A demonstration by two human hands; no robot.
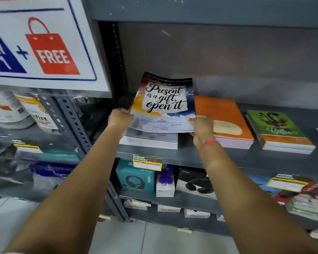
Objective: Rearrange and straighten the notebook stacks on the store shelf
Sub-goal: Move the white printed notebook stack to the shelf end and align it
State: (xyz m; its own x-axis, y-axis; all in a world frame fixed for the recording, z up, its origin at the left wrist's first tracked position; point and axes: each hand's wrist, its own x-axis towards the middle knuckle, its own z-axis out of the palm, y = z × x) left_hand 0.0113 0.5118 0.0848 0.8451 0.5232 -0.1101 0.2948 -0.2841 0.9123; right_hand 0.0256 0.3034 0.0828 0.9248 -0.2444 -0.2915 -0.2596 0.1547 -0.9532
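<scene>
- On grey shelf (173, 154): left hand (119, 117) and right hand (202, 128) both grip "Present is a gift" notebook (163, 105), tilted up
- Under it: leftmost stack (151, 141); orange stack (222, 120) just beside

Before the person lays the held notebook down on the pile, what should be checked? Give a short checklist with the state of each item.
1. Left hand grips the "Present is a gift" notebook at its left edge: ok.
2. Right hand grips its lower right corner: ok.
3. Notebook lies flat: not ok, far edge tilted up.
4. Notebook is over the leftmost pile: ok.
5. Pile edges are even: cannot tell, mostly hidden.
6. Orange stack is clear of the pile: ok, a gap shows.
</scene>
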